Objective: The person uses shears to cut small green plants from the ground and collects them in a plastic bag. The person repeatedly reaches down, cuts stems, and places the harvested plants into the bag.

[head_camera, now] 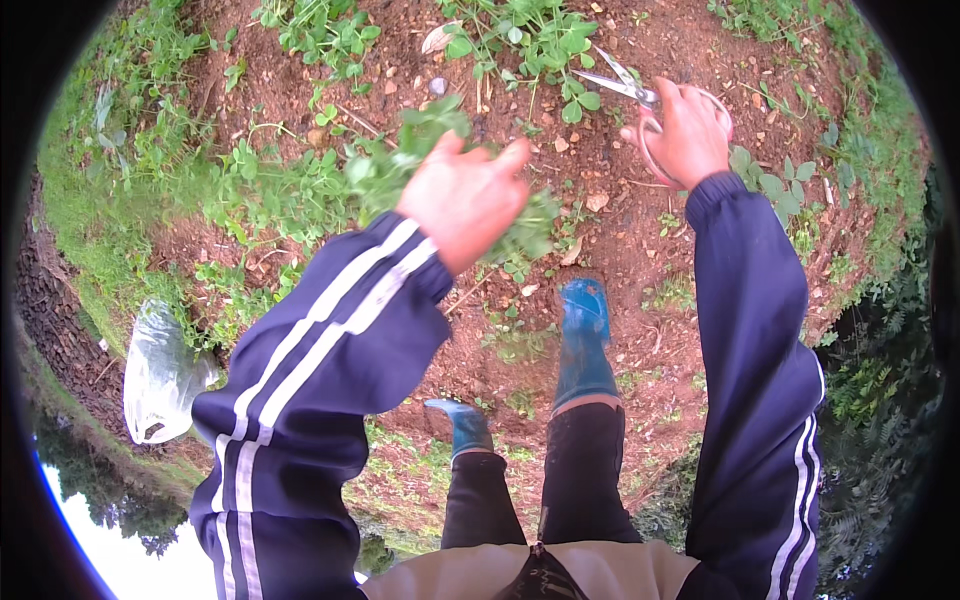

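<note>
My right hand (696, 135) grips a pair of scissors (619, 79) by pinkish loop handles. The metal blades stand apart and point up and left, beside the leaves of a low green plant (536, 37) that looks like a pea plant. To the left, my left hand (469, 199) is closed round a bunch of leafy green shoots (536, 229). Leaves stick out on both sides of that fist, and motion blurs them. Its fingers hide how the stems are held.
A clear plastic bag (161, 382) stands at the left. More leafy plants (277, 187) grow on the reddish, stony soil (600, 157). My blue rubber boots (583, 315) are on the ground below my hands. Dark shrubs (877, 420) border the right side.
</note>
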{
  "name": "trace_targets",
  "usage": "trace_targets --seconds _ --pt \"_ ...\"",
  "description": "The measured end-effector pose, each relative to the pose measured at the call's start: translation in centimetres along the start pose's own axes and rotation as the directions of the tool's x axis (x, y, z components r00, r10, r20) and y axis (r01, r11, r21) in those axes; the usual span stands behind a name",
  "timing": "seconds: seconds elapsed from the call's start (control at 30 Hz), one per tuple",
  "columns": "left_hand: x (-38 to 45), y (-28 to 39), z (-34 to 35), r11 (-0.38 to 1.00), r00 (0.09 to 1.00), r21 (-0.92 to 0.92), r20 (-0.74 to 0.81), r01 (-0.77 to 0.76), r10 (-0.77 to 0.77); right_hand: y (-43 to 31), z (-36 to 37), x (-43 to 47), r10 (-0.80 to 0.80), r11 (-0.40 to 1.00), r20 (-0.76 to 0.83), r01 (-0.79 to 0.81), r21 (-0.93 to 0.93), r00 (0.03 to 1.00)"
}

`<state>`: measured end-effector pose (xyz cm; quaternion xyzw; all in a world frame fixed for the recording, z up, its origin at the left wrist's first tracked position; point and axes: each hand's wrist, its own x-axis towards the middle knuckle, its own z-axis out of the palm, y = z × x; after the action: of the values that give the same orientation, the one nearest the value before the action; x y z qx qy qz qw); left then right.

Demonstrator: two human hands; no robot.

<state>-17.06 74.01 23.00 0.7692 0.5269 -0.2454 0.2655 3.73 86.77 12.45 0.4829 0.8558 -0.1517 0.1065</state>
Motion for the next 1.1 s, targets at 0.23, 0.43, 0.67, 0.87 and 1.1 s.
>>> trace_targets --seconds 0.23,0.43,0.67,0.87,1.1 --pt "9.6 -2.4 -0.6 0.987 0.955 0.100 -0.284 0.122 -0.089 -2.1 0.2 3.8 -0.229 0.973 -0.104 0.230 -0.007 0.968" --pt "12.2 -6.4 1.9 0.935 0.940 0.108 -0.085 0.337 -0.329 -1.6 -0.7 3.0 -0.249 0.965 -0.093 0.255 0.057 0.964" --pt "11.2 -5.1 3.4 0.929 0.894 0.050 -0.295 0.367 -0.338 0.0 -1.7 0.7 -0.334 0.941 -0.024 0.335 0.043 0.942" --pt "11.6 -4.5 4.2 0.920 0.838 0.038 -0.429 0.390 -0.337 -4.3 2.9 3.0 -0.352 0.910 -0.238 0.272 -0.314 0.905" --pt "7.5 -6.5 5.5 0.927 0.806 -0.091 -0.467 0.365 -0.363 -2.1 2.0 1.7 -0.348 0.937 -0.156 0.350 -0.017 0.924"
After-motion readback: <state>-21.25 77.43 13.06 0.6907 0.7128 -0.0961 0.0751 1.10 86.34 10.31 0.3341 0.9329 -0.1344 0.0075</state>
